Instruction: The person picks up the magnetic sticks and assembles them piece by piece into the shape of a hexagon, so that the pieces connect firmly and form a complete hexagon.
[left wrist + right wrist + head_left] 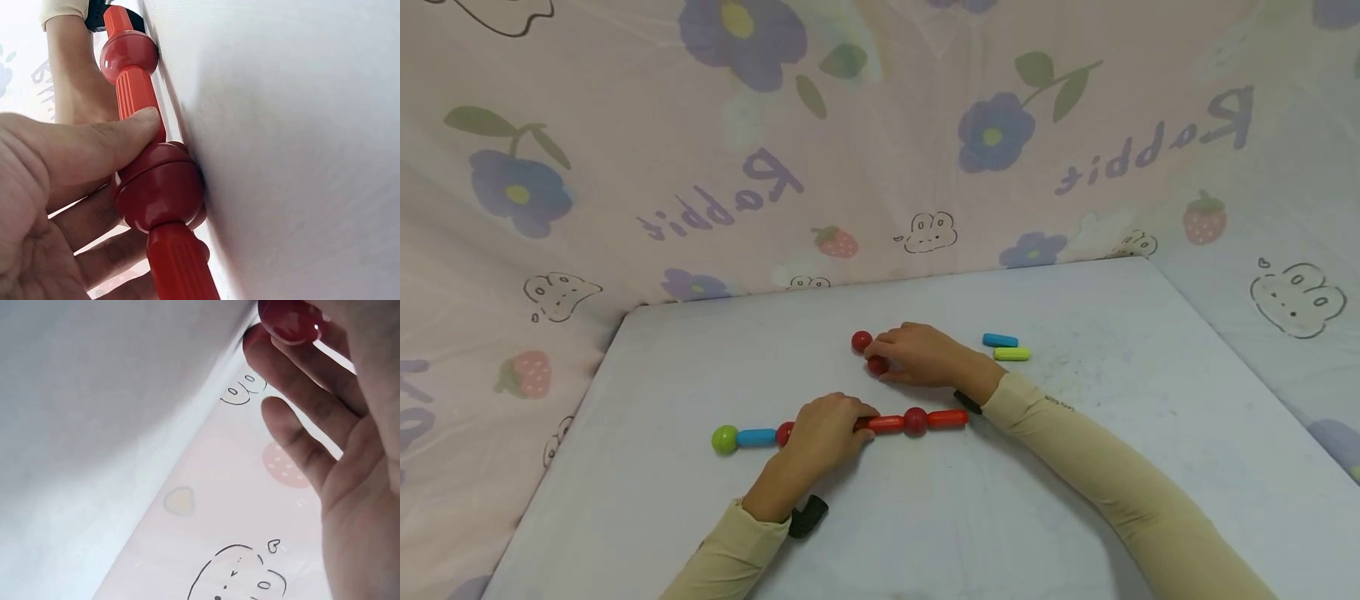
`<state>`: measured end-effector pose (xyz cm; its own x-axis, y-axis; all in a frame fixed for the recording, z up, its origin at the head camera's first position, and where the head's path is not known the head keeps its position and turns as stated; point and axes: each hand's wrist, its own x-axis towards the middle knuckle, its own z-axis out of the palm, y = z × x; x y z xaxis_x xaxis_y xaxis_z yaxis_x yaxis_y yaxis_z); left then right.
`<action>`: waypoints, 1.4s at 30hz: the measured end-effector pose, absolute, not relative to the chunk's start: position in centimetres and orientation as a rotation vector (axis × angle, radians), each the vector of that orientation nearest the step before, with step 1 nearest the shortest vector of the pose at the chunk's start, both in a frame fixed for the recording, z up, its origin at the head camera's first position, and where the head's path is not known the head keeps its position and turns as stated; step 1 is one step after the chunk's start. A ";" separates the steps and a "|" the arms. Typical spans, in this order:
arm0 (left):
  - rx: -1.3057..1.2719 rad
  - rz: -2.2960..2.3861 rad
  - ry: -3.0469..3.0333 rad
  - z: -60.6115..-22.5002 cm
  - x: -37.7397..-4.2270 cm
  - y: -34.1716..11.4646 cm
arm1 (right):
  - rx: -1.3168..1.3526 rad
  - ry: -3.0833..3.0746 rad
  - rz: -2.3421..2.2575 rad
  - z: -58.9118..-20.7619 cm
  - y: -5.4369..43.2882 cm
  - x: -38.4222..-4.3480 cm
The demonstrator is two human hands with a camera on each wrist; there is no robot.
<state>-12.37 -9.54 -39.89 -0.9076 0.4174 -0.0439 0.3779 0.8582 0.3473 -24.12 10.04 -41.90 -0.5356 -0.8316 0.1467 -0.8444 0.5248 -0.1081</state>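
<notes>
Chain of balls and sticks [883,425] lies across the tabletop [1112,467], roughly in line with the far edge, its green ball [726,439] toward the left edge, a red stick [948,418] ending it on the other side. Left hand [826,429] clamped on the chain mid-length, thumb over a red stick just where it meets a ball. Right hand's [922,357] grip together on the nearer red ball [877,365], between the chain and the far edge; farther red ball [862,342] just beside it. Blue stick [1000,340] and yellow stick [1012,354] lie toward the far right corner. Judgement: pinch the ball at its widest, clear its neighbour without knocking it rolling; keep the left hold light and level so joints don't part.
</notes>
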 end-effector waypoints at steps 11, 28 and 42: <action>0.643 0.507 2.927 -39.9 -12.3 -9.5 | 1.422 -2.605 0.118 -42.2 11.9 -23.5; 0.652 0.527 2.924 -40.0 -12.2 -9.7 | 1.232 -2.600 0.201 -41.7 19.2 -22.1; 0.656 0.513 2.926 -40.0 -12.4 -9.7 | 1.134 -2.622 0.319 -41.6 21.3 -20.5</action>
